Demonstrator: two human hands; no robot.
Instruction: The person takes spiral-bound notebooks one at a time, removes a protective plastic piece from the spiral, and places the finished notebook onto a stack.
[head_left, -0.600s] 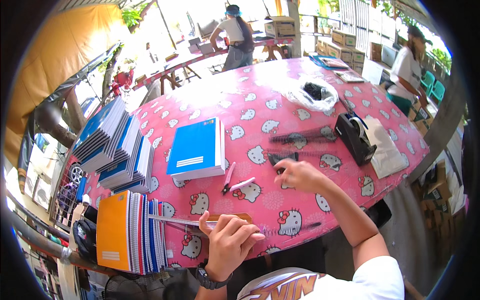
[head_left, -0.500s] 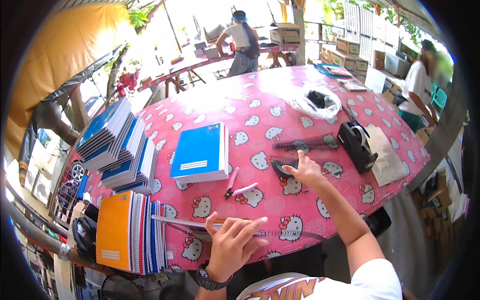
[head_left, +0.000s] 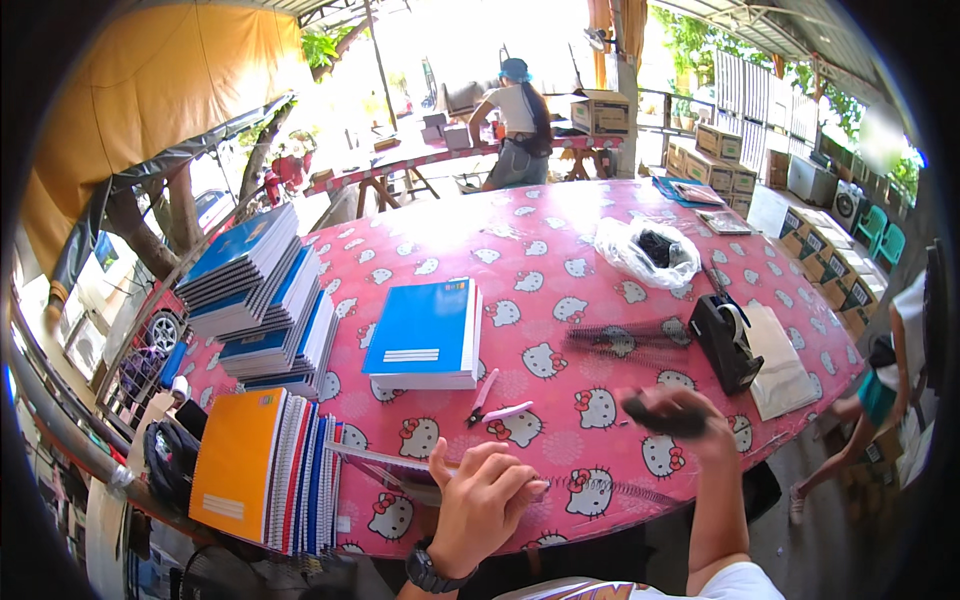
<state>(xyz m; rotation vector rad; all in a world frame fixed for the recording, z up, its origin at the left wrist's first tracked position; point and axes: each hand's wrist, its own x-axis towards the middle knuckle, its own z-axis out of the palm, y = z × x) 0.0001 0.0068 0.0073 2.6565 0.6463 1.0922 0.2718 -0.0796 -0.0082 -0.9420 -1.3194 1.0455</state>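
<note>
Note dark coil (head_left: 610, 485) lengthwise along near edge of surface (head_left: 556, 408), rightward from nearer left hand (head_left: 484, 492); cannot tell left grip; note right hand (head_left: 708, 428) wrapped around blurred black object (head_left: 664, 413).

Clear passage is found on the desk (head_left: 540, 262) from between the pliers (head_left: 509, 411) and the right hand (head_left: 714, 425), which holds a blurred dark object (head_left: 664, 413), to the far side, between the middle blue notebooks (head_left: 424, 325) and the dark coils (head_left: 625, 342). On the right, the tape dispenser (head_left: 727, 347) stands just beyond that hand, with the plastic bag (head_left: 622, 252) farther off; on the left, the tall notebook stack (head_left: 284, 318) leaves only a narrow gap. The near side is obstructed by the notebook row (head_left: 238, 465), the left hand (head_left: 482, 497) and a long coil (head_left: 592, 485) extending right.
</note>
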